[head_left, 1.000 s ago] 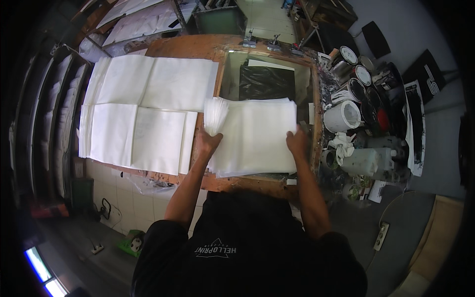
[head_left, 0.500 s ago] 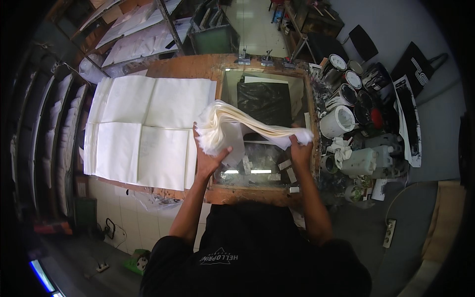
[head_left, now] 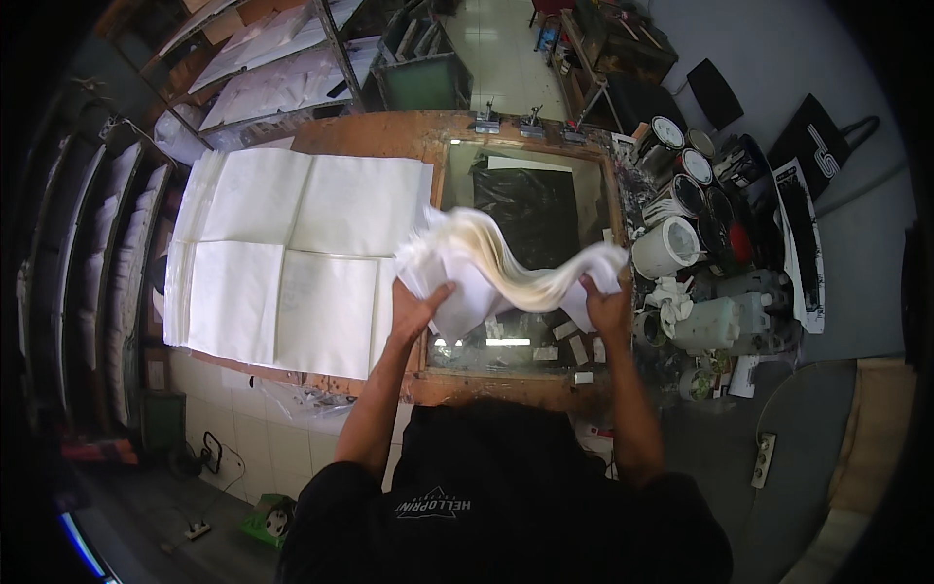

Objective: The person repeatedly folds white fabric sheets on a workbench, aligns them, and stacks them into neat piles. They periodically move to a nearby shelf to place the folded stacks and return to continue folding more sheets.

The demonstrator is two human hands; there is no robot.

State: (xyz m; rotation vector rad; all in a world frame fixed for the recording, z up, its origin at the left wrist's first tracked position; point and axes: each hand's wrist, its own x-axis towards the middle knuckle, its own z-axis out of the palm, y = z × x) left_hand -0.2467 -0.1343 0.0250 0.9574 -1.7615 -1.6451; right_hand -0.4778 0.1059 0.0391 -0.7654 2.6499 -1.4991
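Note:
A bundle of thin white sheets (head_left: 516, 277) hangs between my two hands above the glass-topped work surface (head_left: 457, 358). My left hand (head_left: 418, 307) grips its left end, thumb on the near side. At the opposite end my right hand (head_left: 607, 307) is closed on it, thumb on top. The bundle bows down in the middle, its edges fanned out and blurred at the left. Beneath and beyond it, a dark plastic-like sheet (head_left: 530, 200) lies on the glass. To the left rest flat piles of similar white sheets (head_left: 331, 311), overlapping on the wooden table (head_left: 379, 136).
Metal hinge clamps (head_left: 530, 125) line the table's far edge. Along the right side crowd paint tins (head_left: 689, 200), a white bucket (head_left: 666, 245) and plastic jerrycans (head_left: 712, 323). Racks of sheets (head_left: 107, 253) stand on the left, and a shelf (head_left: 282, 78) behind the table.
The bundle has gone from arched up at the left to sagging in the middle. My hands have shifted slightly right and nearer, both still gripping it.

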